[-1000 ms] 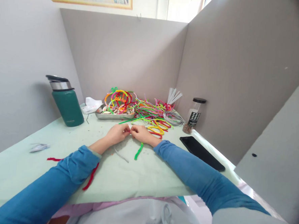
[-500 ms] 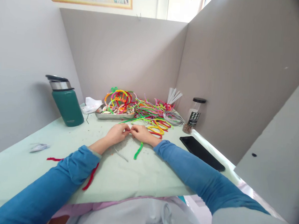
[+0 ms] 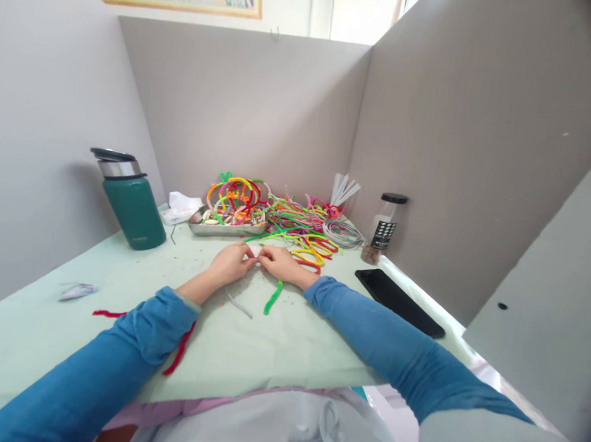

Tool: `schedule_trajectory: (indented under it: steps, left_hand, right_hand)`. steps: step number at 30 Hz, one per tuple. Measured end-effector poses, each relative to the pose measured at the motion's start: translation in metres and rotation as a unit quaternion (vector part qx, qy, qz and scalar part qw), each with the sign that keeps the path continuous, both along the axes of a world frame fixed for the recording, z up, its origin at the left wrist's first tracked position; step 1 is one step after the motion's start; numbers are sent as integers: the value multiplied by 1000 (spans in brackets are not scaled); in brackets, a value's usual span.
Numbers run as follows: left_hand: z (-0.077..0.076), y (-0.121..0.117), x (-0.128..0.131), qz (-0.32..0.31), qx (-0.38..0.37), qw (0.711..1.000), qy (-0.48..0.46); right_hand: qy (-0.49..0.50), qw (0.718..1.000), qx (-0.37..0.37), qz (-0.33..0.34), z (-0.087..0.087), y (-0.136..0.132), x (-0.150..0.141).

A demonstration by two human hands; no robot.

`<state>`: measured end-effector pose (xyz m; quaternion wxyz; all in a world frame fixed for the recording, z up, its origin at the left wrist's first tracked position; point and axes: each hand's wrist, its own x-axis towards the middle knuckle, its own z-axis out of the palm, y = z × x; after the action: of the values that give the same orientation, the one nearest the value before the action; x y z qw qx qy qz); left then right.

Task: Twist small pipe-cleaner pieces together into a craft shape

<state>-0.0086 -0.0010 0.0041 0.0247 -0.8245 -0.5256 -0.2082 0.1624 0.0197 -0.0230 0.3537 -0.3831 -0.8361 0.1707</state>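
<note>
My left hand (image 3: 231, 264) and my right hand (image 3: 279, 264) meet near the middle of the table, fingertips pinched together and almost touching. Whatever sits between the fingertips is too small and too hidden to make out. Just below my right hand lies a short green pipe cleaner (image 3: 273, 297). A thin grey wire (image 3: 240, 306) rests on the cloth below my left hand. Beneath my left forearm a red pipe cleaner (image 3: 180, 351) sticks out on both sides. Red and yellow bent pipe cleaners (image 3: 309, 256) lie beyond my right wrist.
A metal tray (image 3: 227, 230) holds colourful pieces at the back, beside a heap of pipe cleaners (image 3: 300, 214) and a coil of grey wire (image 3: 343, 233). A green bottle (image 3: 134, 211) stands left; a clear jar (image 3: 384, 230) and a black phone (image 3: 400, 302) are right. Grey partitions surround the table.
My fingertips have shifted very slightly, still pinched together at the same spot. Nothing else has visibly moved.
</note>
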Motion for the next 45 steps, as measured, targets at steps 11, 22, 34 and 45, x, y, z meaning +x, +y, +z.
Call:
schedule_trajectory:
  steps: [11, 22, 34, 45]
  left_hand:
    - [1, 0, 1, -28, -11, 1000, 9]
    - [2, -3, 1, -1, -28, 1000, 7]
    - [1, -2, 2, 20, -22, 1000, -6]
    - [1, 0, 0, -23, -6, 1000, 5]
  right_hand:
    - [-4, 1000, 26, 11, -4, 5, 0]
    - [-7, 1000, 24, 14, -6, 7, 0]
    - [-8, 1000, 22, 6, -5, 6, 0]
    - [-6, 1000, 26, 14, -6, 6, 0]
